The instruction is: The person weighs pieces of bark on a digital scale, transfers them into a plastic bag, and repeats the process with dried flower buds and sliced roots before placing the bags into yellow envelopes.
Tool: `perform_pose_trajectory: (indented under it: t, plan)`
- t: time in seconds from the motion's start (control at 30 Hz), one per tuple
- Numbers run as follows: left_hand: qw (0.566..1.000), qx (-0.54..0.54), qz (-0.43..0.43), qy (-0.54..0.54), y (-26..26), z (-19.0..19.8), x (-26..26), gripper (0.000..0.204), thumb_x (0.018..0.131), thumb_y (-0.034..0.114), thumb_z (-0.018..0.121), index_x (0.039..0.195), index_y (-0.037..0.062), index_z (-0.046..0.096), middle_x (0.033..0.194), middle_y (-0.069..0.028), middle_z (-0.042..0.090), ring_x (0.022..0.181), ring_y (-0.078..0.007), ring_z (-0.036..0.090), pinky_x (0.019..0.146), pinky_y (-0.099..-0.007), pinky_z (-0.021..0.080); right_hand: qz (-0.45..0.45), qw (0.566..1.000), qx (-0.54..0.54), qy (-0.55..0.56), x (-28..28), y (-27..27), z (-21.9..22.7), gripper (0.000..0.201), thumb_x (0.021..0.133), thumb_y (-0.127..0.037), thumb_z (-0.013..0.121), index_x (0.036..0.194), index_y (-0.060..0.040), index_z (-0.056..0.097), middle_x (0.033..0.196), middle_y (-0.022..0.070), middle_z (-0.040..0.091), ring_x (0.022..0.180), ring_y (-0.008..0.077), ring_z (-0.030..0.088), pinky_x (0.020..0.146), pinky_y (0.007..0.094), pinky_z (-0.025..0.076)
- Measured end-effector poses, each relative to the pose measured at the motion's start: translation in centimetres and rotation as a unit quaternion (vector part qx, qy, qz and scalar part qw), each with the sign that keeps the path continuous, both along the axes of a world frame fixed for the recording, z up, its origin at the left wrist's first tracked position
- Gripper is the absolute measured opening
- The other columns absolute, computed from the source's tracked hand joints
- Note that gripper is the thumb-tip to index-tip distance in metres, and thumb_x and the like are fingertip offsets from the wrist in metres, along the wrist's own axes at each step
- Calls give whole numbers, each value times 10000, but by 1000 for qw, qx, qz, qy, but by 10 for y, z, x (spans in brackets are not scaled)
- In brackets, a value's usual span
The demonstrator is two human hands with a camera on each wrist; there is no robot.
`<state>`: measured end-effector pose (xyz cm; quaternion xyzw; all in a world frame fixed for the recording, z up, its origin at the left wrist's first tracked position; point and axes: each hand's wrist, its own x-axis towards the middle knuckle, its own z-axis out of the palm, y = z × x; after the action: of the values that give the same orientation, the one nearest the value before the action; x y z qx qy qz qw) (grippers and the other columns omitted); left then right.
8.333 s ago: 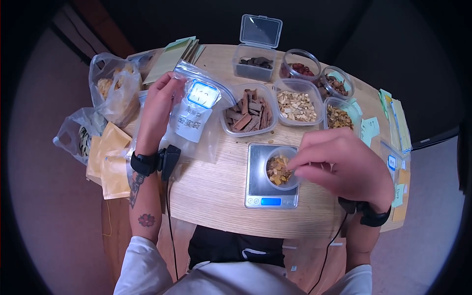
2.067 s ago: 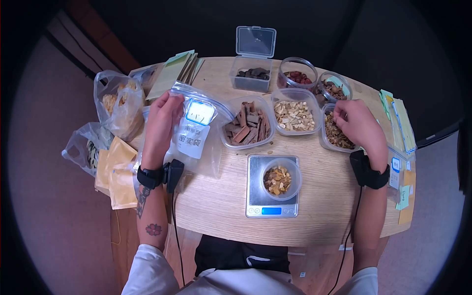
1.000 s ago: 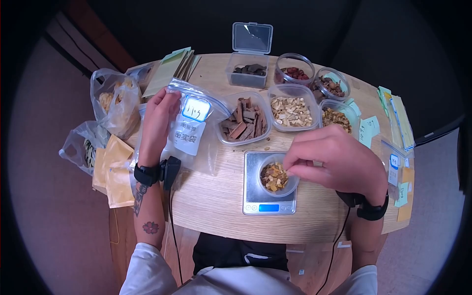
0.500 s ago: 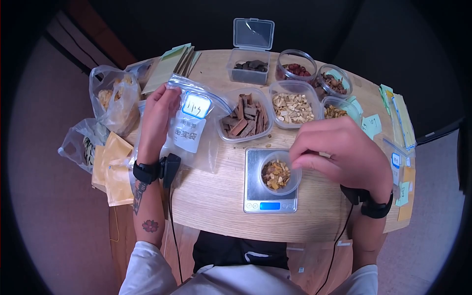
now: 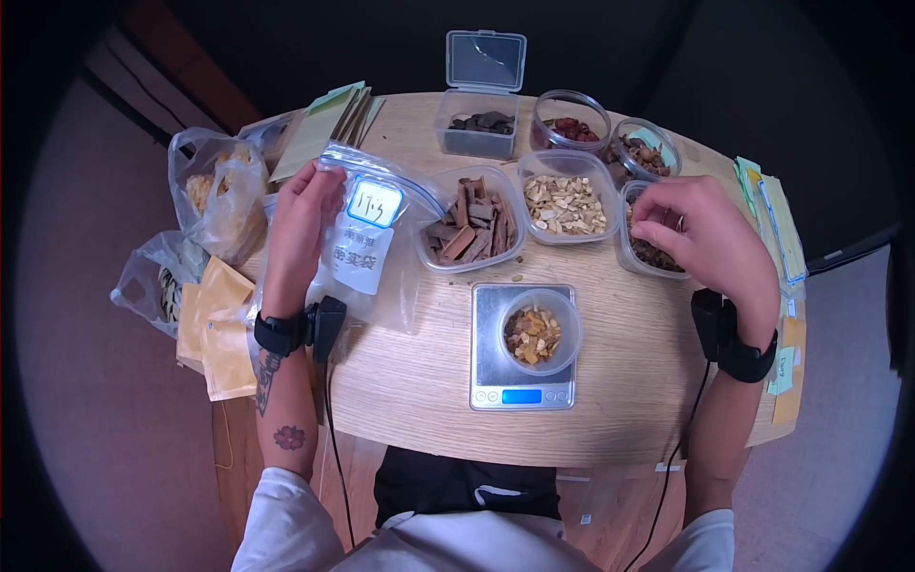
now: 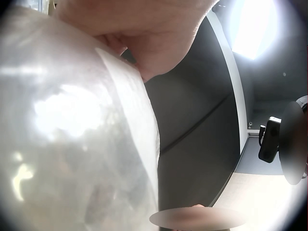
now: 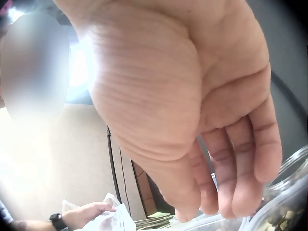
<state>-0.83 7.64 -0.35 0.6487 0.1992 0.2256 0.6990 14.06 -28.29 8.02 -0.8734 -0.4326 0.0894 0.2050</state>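
- One worktop (image 5: pixel 410 400) carries the lot.
- The bag (image 5: pixel 355 257) is pinched at its top by the left hand (image 5: pixel 303 229).
- The right hand (image 5: pixel 710 238), loose-fingered, hangs over a tub (image 5: pixel 656 273).
- The scale (image 5: pixel 488 353) bears the cup (image 5: pixel 571 336) off-centre; a stray knuckle could tip it.

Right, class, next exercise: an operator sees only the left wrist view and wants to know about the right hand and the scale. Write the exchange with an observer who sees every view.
Operator: Where is the right hand?
Observer: At the tub just right of the one with pale chips, its fingertips partly hidden in the head view.
Operator: And what stands on the scale?
Observer: A small round cup holding yellow and brown pieces.
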Motion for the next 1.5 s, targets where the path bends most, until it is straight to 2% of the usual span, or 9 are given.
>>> perform_pose_trajectory:
  t: [0.23,0.43,0.63,0.77,0.87,0.9,1.0,1.2,1.5]
  plan:
    - [1000,1,-4,2,3,-1,0,142,941,177,608,973,40,629,781,67,529,678,-22,413,603,-205,302,3,999,13,41,-2,3,-2,132,812,-58,714,883,43,666,750,120,655,658,199,616,634,319,492]
    - [1000,-5,-11,-6,5,-3,0,138,943,175,605,965,40,630,780,68,527,676,-20,410,602,-205,300,16,1000,7,25,-2,3,-6,127,810,-62,708,877,38,667,744,130,649,664,221,627,633,329,493]
    - [1000,-6,-7,-6,4,-3,1,138,948,173,600,969,40,631,782,72,526,673,-18,404,599,-205,297,96,995,24,-14,-20,15,-8,90,794,-60,700,838,18,688,725,138,651,647,264,632,635,337,506]
    - [1000,-2,-2,-5,0,0,0,146,950,179,600,980,40,632,781,72,525,672,-20,404,595,-205,294,149,989,-6,-15,-52,28,-9,73,809,-104,678,821,-45,720,733,107,678,684,263,655,651,363,517]
    - [1000,0,-2,0,0,-1,0,149,950,182,602,985,40,632,791,70,532,677,-21,410,599,-205,300,161,984,-33,-63,-75,31,-19,94,830,-146,669,845,-81,737,777,88,700,724,270,665,672,375,504]
    - [1000,0,-4,2,2,-2,1,151,949,182,603,987,39,632,797,69,537,682,-22,415,601,-205,303,148,985,-57,-62,-83,32,-17,107,836,-172,668,865,-102,744,814,81,711,772,278,670,701,383,488]
    - [1000,0,0,7,1,-2,0,158,949,183,604,997,35,633,818,63,552,699,-22,428,611,-204,313,127,990,-18,-55,-89,31,-24,94,838,-162,665,871,-123,744,835,53,703,825,262,642,741,362,458]
    - [1000,1,-1,8,2,-2,0,173,952,188,599,1005,27,636,835,55,563,718,-25,442,630,-200,322,158,974,39,-158,-95,28,-41,102,808,-114,652,882,-156,708,818,8,597,825,226,542,776,327,404]
    - [1000,1,-6,4,5,-3,0,168,947,182,601,994,24,638,812,55,547,711,-31,431,631,-207,320,165,969,70,-173,-99,32,-48,85,778,-101,618,838,-150,652,782,11,541,781,222,530,757,335,406]
